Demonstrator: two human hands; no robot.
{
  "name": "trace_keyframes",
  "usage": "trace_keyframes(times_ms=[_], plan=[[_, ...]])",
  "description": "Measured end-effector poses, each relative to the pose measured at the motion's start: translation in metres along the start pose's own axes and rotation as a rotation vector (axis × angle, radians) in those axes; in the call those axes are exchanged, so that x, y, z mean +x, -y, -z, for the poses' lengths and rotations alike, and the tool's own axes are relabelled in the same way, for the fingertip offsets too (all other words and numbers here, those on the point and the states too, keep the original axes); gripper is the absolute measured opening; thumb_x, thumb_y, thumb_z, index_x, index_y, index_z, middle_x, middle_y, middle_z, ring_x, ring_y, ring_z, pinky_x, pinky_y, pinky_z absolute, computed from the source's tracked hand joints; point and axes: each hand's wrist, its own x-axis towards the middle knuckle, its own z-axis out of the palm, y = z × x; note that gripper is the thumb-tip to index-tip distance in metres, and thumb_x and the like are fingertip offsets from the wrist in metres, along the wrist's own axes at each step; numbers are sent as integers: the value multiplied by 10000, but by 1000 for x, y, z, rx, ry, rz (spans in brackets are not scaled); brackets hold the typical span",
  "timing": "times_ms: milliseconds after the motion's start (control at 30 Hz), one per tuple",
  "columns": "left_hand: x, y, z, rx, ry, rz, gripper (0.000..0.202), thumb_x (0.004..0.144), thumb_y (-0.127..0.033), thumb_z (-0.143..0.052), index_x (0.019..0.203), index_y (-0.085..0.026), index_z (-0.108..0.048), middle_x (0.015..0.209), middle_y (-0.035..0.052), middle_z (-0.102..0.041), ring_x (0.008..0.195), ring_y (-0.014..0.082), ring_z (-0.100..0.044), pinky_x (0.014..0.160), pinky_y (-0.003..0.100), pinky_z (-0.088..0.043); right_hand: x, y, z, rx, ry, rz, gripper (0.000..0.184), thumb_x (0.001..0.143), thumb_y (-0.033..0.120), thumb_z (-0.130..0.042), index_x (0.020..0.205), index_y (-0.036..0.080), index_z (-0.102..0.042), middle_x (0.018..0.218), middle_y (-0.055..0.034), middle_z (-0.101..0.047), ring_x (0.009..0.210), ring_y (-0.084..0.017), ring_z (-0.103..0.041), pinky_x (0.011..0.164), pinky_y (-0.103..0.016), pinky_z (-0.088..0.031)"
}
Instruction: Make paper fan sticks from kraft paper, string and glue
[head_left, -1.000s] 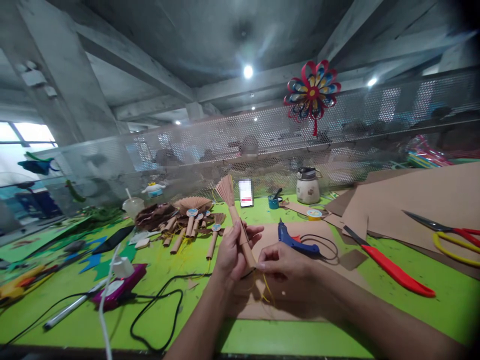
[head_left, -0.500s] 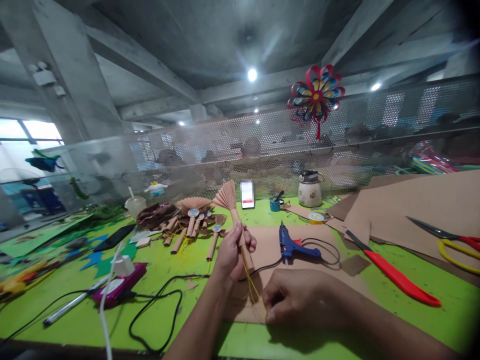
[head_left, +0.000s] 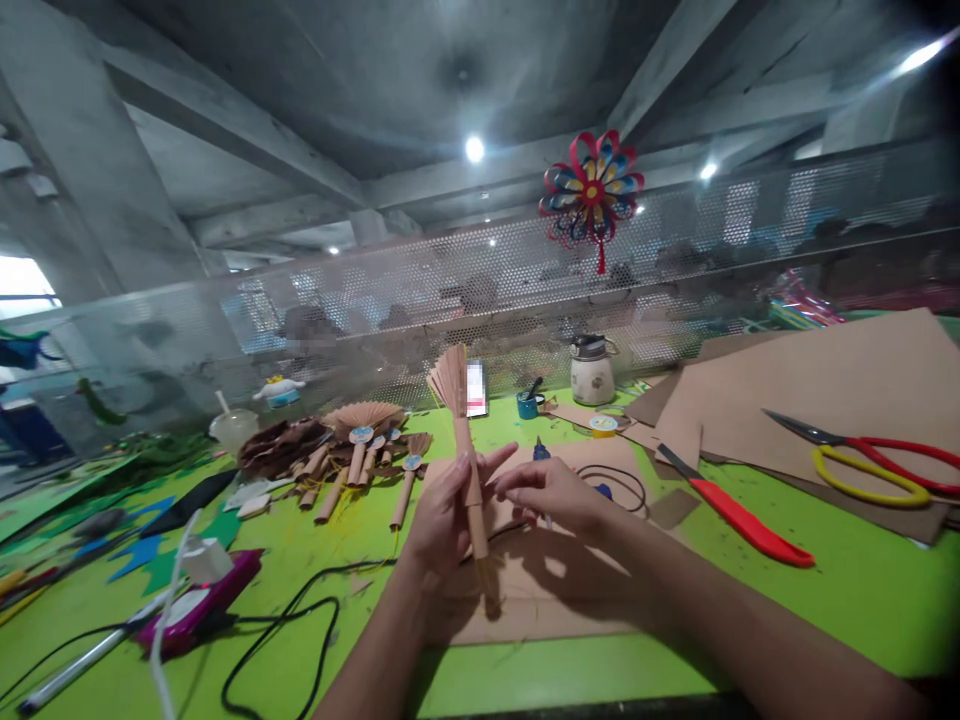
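Observation:
My left hand [head_left: 442, 505] is closed around the rolled cardboard handle of a small pleated brown paper fan [head_left: 474, 490], its index finger stretched out to the right. The fan stands nearly upright, pleats at the top, with thin yellow string by its lower end. Just right of the handle hovers my right hand [head_left: 559, 495], fingers loosely bent and apart, with nothing visible in them. Behind that hand a blue glue gun [head_left: 541, 453] is mostly hidden. A brown cardboard sheet [head_left: 465, 620] lies beneath both hands.
Several finished fans [head_left: 360, 440] lie at the left, near a purple power strip [head_left: 202, 605] and black cables. On the right are a red-handled knife [head_left: 750, 520], scissors [head_left: 870, 475] and large brown sheets [head_left: 825, 390]. A phone [head_left: 477, 388], blue pot [head_left: 528, 404] and bottle [head_left: 592, 372] stand behind.
My right hand has risen from the yellow string at the handle's lower end to beside the handle, its fingers opening. The fan is turned more upright. The view has shifted right.

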Motion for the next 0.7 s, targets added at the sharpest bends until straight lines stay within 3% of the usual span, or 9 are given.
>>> trace_keyframes(times_ms=[100,167,300,400,533,700], plan=[[0,-4,4,3,-31,50,227,905,-310,-486,908,-138,-634,1376,136,-511,1072,330,-615,852,517,-520,-4,3,-5,151,179,-22,328,668,124,-585,983,151,-675,925,-45,-676,556,-82,-579,553,-224,-460],[0,-8,5,-8,-69,9,237,910,-295,-471,847,-134,-632,1380,137,-507,1149,320,-571,930,502,-484,-6,4,-9,213,257,-73,391,655,122,-602,1044,156,-637,993,-56,-671,530,-79,-591,532,-224,-463],[-2,-17,-2,-65,-29,-143,330,935,-302,-393,763,-138,-622,1336,177,-538,1310,302,-416,1055,479,-376,-11,0,-19,305,381,-174,382,640,142,-679,1014,155,-601,924,-33,-662,487,-79,-586,490,-216,-458],[-4,-21,-8,-99,-54,-193,353,934,-324,-388,725,-155,-617,1323,156,-556,1314,323,-406,1053,525,-367,-15,-4,-29,369,434,-176,338,634,184,-741,943,159,-607,869,-4,-644,511,-74,-584,518,-219,-481],[-2,-23,-7,-105,-87,-240,347,939,-301,-381,755,-159,-638,1281,143,-590,1315,315,-407,1058,519,-371,-17,-9,-39,362,464,-170,351,644,286,-785,915,146,-610,689,17,-641,484,-78,-562,506,-202,-462],[-1,-24,-6,-121,-98,-275,378,949,-306,-359,768,-142,-647,1249,159,-609,1302,319,-424,1057,517,-375,-18,-8,-44,242,328,-197,256,722,350,-722,764,121,-617,587,26,-595,425,-55,-479,446,-177,-370]])
